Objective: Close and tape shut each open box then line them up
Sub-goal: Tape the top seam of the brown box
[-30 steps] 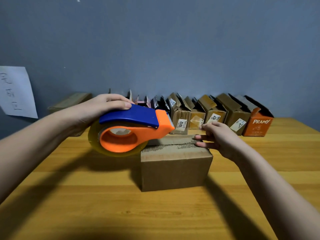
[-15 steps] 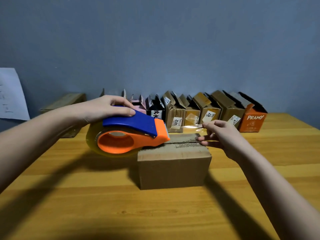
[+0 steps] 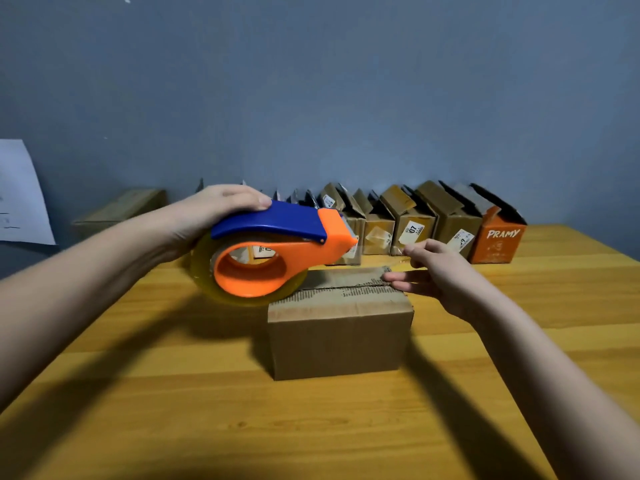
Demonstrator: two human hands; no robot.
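Note:
A brown cardboard box [image 3: 341, 336] with its top flaps folded down sits mid-table. My left hand [image 3: 214, 216] grips the blue handle of an orange tape dispenser [image 3: 277, 251] loaded with a clear tape roll, held just above the box's left end. A strip of clear tape [image 3: 381, 258] stretches from the dispenser's nose rightward over the box. My right hand [image 3: 440, 275] pinches the strip's free end at the box's far right corner, its lower fingers stretched out toward the box top.
A row of several small boxes with raised flaps [image 3: 412, 223] lines the back wall, ending in an orange box [image 3: 498, 240] marked PRAMY. A flat brown box [image 3: 121, 207] lies at the back left, below a paper sheet [image 3: 20, 195] on the wall. The wooden table [image 3: 207, 393] extends toward me.
My left hand has lifted the dispenser slightly and drawn it leftward. The tape strip between the dispenser and my right hand has grown longer. The box has not moved.

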